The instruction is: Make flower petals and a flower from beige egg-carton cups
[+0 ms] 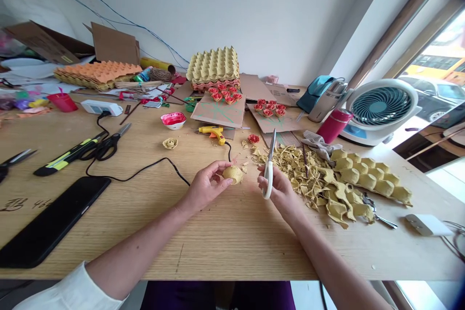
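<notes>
My left hand point(207, 185) pinches a small yellow egg-carton cup point(233, 173) just above the wooden table point(225, 237). My right hand point(278, 188) is closed round the white handles of a pair of scissors point(269, 164), blades pointing up and away. The two hands are a short gap apart near the table's middle. To the right lie a heap of yellow carton scraps point(294, 164) and a cut strip of yellow egg tray point(366, 177).
A yellow glue gun point(213, 131), a bowl of red paint point(173, 119), painted red carton flowers point(225, 94) on cardboard, stacked egg trays point(213, 65), black scissors point(109, 143), a black phone point(51, 220), a white fan point(379, 109), a red bottle point(334, 125).
</notes>
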Tool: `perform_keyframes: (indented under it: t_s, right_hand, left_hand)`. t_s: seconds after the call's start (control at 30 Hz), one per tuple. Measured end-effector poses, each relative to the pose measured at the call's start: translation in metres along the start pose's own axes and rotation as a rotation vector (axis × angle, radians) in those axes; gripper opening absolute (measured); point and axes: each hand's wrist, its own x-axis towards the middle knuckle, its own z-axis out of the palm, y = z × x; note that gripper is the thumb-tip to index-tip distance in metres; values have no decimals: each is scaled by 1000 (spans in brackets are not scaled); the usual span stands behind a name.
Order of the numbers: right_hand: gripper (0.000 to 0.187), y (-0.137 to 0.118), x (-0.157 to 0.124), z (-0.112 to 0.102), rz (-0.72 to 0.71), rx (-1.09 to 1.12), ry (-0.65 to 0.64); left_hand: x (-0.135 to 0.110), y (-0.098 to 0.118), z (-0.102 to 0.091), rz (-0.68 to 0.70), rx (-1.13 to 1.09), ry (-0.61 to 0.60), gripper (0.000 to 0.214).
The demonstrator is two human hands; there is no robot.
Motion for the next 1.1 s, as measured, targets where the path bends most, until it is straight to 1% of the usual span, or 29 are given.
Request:
perform_keyframes:
  t_s: [0.13,0.3,0.4,0.5,0.57,0.63,0.77,0.87,0.93,0.97,1.1]
  right_hand:
    - [34,-2,1,-7,-2,-132,36]
    - [31,1,3,-13,3,-223,50]
    - [29,6,3,-15,-20,-303,28]
    - [24,9,3,-16,-70,-432,4]
    - [21,8,2,-17,-92,-518,4]
    - [18,7,1,-17,-102,-587,15]
    - [12,3,1,-22,-140,-734,62]
    - [14,1,3,-30,-185,-868,112]
    - [17,-1,4,-36,-201,-956,146]
    - [19,-1,4,-39,-201,-997,160]
    - [22,-3,5,-48,-156,-1126,195]
  left_hand:
    - [6,-7,-6,41,104,60,35]
    - [14,-20,-15,-53,109,121,45]
    - [17,-25,-21,-75,197,145,39]
    - [18,-26,-26,-79,396,140,30]
    - [18,-26,-28,-67,482,136,26]
    - [19,-26,-30,-51,508,144,25]
    - [21,-26,-34,-34,534,164,31]
    - [21,-26,-37,-5,558,160,30]
    - [20,-27,-37,21,607,145,25]
    - [19,-27,-36,33,647,133,22]
    - [15,-27,-31,54,794,80,30]
